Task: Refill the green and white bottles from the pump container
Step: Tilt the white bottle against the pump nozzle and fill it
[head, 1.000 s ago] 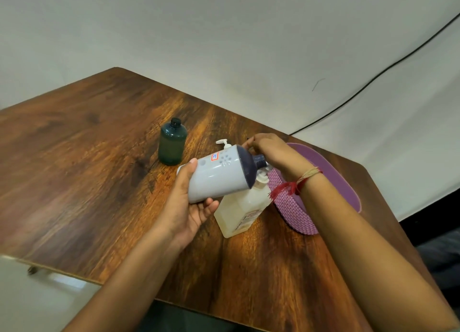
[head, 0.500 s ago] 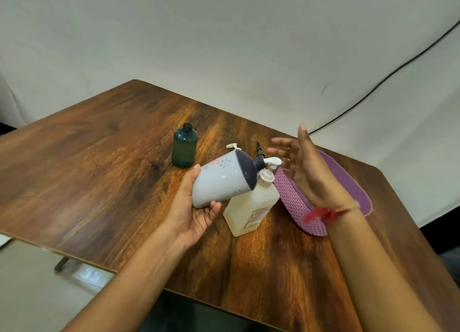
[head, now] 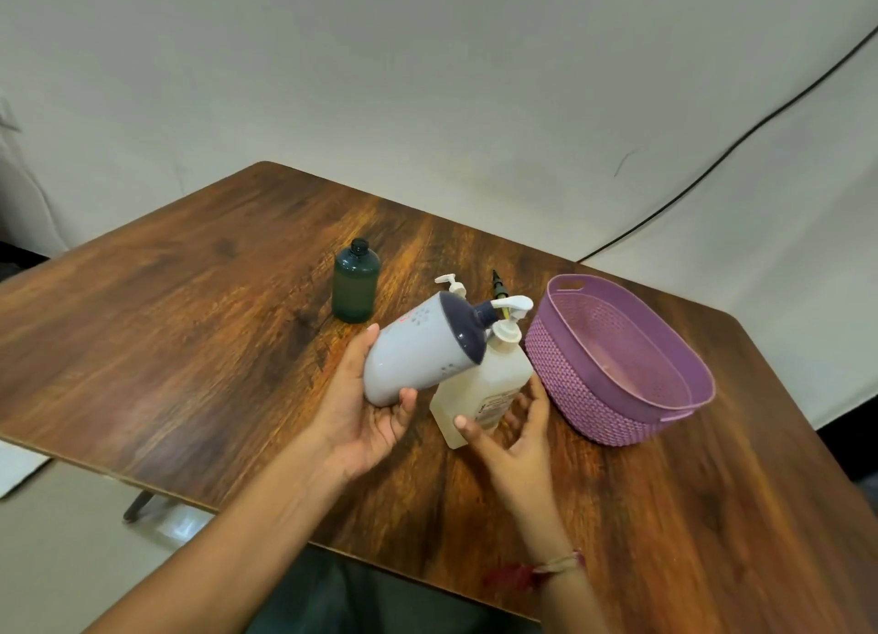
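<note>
My left hand (head: 366, 415) grips the base of the white bottle (head: 418, 358), which has a dark blue shoulder and is tilted with its neck up to the right. That neck sits right under the nozzle of the pump container (head: 494, 377), a cream bottle with a white pump standing on the table. My right hand (head: 513, 443) wraps the lower part of the pump container, thumb in front and fingers behind. The green bottle (head: 355, 284) stands upright and uncapped farther back to the left, untouched.
A purple woven-look basket (head: 584, 396) stands to the right of the pump container. A small white pump head (head: 450, 284) and a dark slim cap (head: 499, 287) lie behind the bottles. The wooden table (head: 190, 324) ends close to my body.
My right hand left the pump head, lifted open, then came down and took hold of the pump container's lower part. The left hand kept the white bottle tilted at the nozzle.
</note>
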